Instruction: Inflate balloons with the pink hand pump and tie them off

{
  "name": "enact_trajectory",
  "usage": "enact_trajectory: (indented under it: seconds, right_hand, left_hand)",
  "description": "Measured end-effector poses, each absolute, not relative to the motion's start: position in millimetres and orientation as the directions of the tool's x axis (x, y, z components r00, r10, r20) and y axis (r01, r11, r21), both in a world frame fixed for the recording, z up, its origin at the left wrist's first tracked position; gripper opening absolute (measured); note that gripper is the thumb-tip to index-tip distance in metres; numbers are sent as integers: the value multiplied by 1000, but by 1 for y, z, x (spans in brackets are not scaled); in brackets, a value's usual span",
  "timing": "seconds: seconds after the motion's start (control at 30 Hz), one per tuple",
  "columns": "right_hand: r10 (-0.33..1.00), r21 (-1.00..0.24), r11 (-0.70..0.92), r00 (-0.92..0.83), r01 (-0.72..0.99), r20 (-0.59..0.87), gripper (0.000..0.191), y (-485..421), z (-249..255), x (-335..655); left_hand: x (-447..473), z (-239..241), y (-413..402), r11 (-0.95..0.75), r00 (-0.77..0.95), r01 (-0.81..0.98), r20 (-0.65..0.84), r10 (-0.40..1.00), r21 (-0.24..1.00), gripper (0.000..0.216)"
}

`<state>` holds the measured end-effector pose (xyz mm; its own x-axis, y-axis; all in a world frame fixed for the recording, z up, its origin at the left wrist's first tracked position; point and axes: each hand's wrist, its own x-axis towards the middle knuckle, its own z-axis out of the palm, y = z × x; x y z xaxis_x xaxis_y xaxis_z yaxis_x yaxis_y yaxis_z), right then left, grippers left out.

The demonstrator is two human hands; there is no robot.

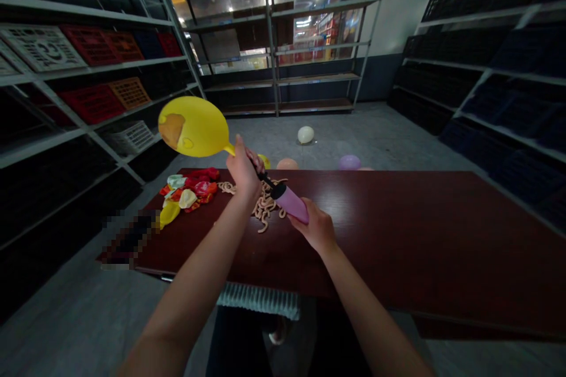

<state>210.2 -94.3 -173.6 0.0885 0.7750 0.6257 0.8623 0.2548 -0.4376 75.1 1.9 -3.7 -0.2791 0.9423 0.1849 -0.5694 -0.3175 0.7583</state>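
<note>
Yellow balloon (pixel 201 123): inflated and held aloft, showing above the table's far edge near its far-left corner; rounded end up to the left, neck down to the right, into the left hand.
Pink pump (pixel 292 205): held over the table (pixel 411 230), its black end toward the balloon; the pump and the balloon's neck lie along roughly one slanting line.
Left hand (pixel 245 171): the nearer to the balloon, its fingers clasped about the neck where that meets the pump's black end.
Right hand (pixel 316 225): wrapped around the pump's lower pink end, nearer the table's near edge.
Beige strands (pixel 264 212): tangled on the table below the pump and left wrist.
Limp balloons (pixel 194 193): heaped by the far-left corner.
Floor past the far edge: a white balloon (pixel 305 135), and a purple balloon (pixel 349 162) partly cut off by that edge.
Hard to make out: the join of neck and pump, hidden by the left fingers; a dark item (pixel 132 238) toward the near-left corner, pixelated.
</note>
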Motion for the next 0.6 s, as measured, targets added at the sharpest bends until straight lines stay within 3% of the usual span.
enact_trajectory:
  seconds: [0.3, 0.43, 0.6]
  right_hand:
    - [795, -453, 223, 108, 863, 597, 45, -95, -170, 210]
    - [784, -371, 259, 30, 892, 620, 44, -96, -169, 205]
    - [780, -184, 312, -140, 932, 610, 48, -98, -171, 201]
  left_hand:
    - [100, -34, -16, -276, -221, -539, 182, 958, 796, 58]
    - [74, -41, -10, -209, -277, -582, 50, 960, 786, 58]
    - [26, -61, -5, -114, -381, -665, -204, 902, 738, 46]
